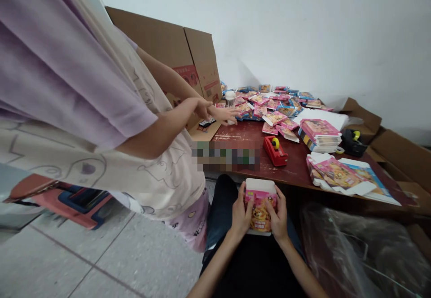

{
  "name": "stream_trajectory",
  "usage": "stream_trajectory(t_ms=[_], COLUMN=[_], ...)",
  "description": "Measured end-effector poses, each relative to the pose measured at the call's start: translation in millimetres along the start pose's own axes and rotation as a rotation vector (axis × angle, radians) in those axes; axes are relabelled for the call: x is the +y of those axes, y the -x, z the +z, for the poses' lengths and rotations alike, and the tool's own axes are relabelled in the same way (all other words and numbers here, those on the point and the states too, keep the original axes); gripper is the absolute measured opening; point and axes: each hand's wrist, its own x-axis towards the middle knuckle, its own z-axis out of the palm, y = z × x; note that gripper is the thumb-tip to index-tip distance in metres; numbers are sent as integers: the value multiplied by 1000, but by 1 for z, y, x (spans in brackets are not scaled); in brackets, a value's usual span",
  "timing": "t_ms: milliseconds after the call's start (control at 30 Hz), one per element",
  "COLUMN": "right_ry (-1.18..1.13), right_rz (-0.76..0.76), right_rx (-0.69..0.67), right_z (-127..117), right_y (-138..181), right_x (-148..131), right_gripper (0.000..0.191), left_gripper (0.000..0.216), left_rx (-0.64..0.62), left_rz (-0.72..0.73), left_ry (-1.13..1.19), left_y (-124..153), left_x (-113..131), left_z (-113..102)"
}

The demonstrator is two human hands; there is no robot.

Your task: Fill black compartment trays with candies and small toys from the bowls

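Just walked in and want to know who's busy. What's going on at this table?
The camera wearer sits at the table. The left hand and right hand grip a small pink carton over the lap, white end up. A red tape dispenser stands on the table just ahead. A second person stands on the left, both hands out over the table near the heap of flat pink cartons.

Both forearms angle up from below, left hand point(240, 213) and right hand point(279, 215) close together, thumbs forward, fingers point(281, 201) curled in grip.
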Motion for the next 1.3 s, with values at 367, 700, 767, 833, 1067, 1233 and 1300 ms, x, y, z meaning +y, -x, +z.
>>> stream_trajectory(t_ms=[367, 700, 767, 833, 1067, 1233, 1300], right_ry=[-336, -446, -492, -455, -300, -409, -425], right_rz=[131, 140, 137, 159, 235, 172, 165], right_rx=[35, -43, -90, -66, 53, 17, -7], right_z=[0, 6, 5, 5, 10, 11, 13], right_y=[-8, -7, -7, -7, -8, -7, -8], right_x=[27, 27, 29, 30, 26, 21, 19], right_gripper=[21, 12, 10, 8, 15, 9, 11], left_gripper=[27, 28, 19, 27, 13, 13, 17], left_rx=[40, 39, 28, 24, 57, 21, 32], left_rz=[81, 3, -7, -7, -63, -72, -71], left_ry=[-86, 69, 39, 19, -130, 66, 95], left_y=[-12, -17, -17, -18, -26, -23, -22], left_x=[-22, -23, -25, -26, -18, -21, -23], left_z=[2, -1, 0, 1, 4, 2, 1])
